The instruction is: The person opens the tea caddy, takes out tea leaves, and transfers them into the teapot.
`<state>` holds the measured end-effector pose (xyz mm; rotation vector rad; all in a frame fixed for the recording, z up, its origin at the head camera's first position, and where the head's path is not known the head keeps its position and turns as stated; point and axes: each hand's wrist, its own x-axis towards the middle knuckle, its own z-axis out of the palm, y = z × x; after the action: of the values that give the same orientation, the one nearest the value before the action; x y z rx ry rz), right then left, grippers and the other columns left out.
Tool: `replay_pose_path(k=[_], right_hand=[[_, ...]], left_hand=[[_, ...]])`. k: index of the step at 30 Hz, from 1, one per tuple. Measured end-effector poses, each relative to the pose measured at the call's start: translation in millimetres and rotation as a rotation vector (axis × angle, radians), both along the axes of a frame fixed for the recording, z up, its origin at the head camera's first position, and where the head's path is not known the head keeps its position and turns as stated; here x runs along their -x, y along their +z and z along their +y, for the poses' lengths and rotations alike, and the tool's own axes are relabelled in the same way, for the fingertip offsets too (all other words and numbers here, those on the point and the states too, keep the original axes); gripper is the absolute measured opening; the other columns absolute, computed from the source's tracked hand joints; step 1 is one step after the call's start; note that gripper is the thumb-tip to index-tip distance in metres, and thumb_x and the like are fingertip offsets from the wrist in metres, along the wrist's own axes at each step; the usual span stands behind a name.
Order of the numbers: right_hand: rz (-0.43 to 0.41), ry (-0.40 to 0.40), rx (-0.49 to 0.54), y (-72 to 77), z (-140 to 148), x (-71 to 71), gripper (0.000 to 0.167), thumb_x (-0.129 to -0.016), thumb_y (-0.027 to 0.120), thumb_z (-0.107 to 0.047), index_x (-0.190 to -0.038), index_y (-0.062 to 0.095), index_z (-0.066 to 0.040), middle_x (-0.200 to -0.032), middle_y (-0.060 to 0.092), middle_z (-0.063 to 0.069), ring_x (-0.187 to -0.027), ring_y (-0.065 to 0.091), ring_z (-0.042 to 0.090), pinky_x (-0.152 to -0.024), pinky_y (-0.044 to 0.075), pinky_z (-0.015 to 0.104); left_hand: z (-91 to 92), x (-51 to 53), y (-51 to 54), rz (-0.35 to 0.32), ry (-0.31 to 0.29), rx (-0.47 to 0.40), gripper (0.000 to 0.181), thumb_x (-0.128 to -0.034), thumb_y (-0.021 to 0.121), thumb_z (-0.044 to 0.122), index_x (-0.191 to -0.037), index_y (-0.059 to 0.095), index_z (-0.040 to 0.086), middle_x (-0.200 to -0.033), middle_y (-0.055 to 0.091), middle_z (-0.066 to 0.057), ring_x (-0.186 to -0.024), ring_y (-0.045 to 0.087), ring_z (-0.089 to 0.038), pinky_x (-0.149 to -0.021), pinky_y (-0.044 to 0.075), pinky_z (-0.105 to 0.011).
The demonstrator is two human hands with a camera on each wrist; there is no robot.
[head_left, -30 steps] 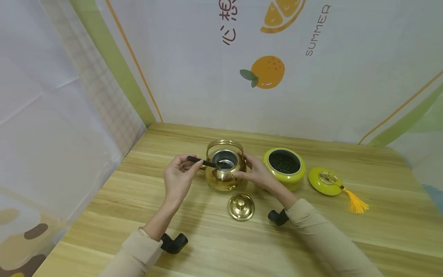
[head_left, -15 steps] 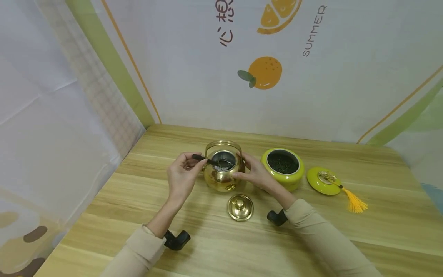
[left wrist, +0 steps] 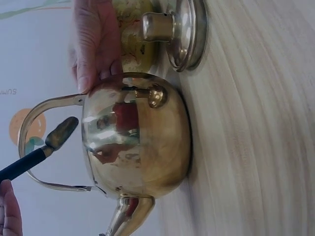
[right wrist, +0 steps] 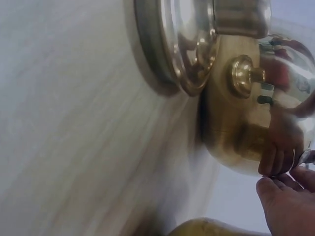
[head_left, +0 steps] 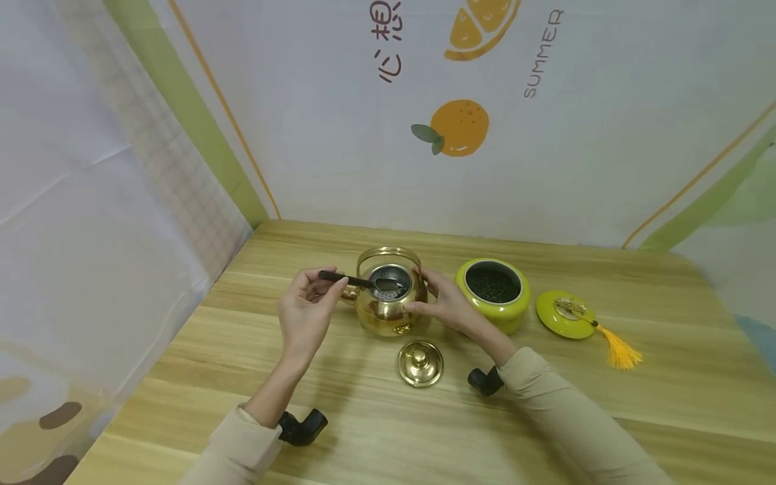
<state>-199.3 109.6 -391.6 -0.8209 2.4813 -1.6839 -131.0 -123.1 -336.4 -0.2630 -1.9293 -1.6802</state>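
Left fingers pinch black-handled scoop; golden teapot shiny, round, lidless.

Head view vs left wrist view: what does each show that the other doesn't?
Head only: the dark contents of the yellow-green jar, the tasselled lid and down into the gold teapot.

Left wrist only: the scoop side-on, its head above the teapot's rim.

Both: teapot, scoop in the left hand, right hand touching the teapot, gold lid, printed orange.
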Motion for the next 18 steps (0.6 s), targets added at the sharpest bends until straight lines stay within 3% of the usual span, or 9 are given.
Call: replay_pose_path(k=[2,6,10,14,18], right_hand=[[0.003,-0.021,-0.023,1.5,2,-2.8,0.072,-0.08,0.074,-0.01,-0.139,0.036,0.007,-0.144,0.038,0.025,-0.136,0.033,0.036,-0.112,0.029,0.044],[0.0,-0.086,-0.066,7.4,9,-12.6,0.073,-0.082,0.073,-0.013,-0.141,0.034,0.005,-0.146,0.035,0.023,-0.136,0.033,0.035,-0.11,0.033,0.042],[0.02,-0.134,-0.047,14.4,21,-22.7,0.067,-0.084,0.071,-0.01,-0.139,0.038,0.006,-0.144,0.039,0.021,-0.133,0.038,0.034,-0.107,0.037,0.037],[0.078,-0.164,0.032,21.0,44,-30.2,0.059,-0.085,0.068,-0.004,-0.136,0.041,0.008,-0.141,0.042,0.024,-0.132,0.04,0.035,-0.106,0.038,0.033],[0.086,-0.209,0.101,25.0,78,-35.0,0.057,-0.087,0.064,0.0,-0.137,0.038,0.008,-0.143,0.039,0.025,-0.134,0.035,0.036,-0.106,0.034,0.018]], left_hand=[[0.0,-2.0,1.2,-0.004,-0.004,-0.023,0.023,-0.0798,0.073,0.002,-0.097,0.062,-0.009,-0.091,0.07,-0.019,-0.074,0.065,-0.004,-0.071,0.055,-0.017],[2.9,-5.2,3.8,-0.024,-0.017,-0.062,0.023,-0.0797,0.072,0.001,-0.098,0.062,-0.009,-0.087,0.071,0.0,-0.074,0.066,-0.006,-0.071,0.055,-0.018],[9.9,-8.1,7.3,-0.041,-0.045,-0.089,0.022,-0.0801,0.071,-0.001,-0.098,0.061,-0.009,-0.083,0.069,0.012,-0.075,0.066,-0.007,-0.07,0.055,-0.019],[21.2,-10.0,11.7,-0.055,-0.077,-0.098,0.021,-0.081,0.07,-0.002,-0.098,0.061,-0.009,-0.083,0.069,0.009,-0.075,0.066,-0.007,-0.069,0.055,-0.018],[34.0,-9.1,13.6,-0.088,-0.117,-0.112,0.02,-0.0804,0.07,-0.003,-0.097,0.06,-0.008,-0.086,0.071,-0.009,-0.075,0.066,-0.007,-0.071,0.055,-0.02]])
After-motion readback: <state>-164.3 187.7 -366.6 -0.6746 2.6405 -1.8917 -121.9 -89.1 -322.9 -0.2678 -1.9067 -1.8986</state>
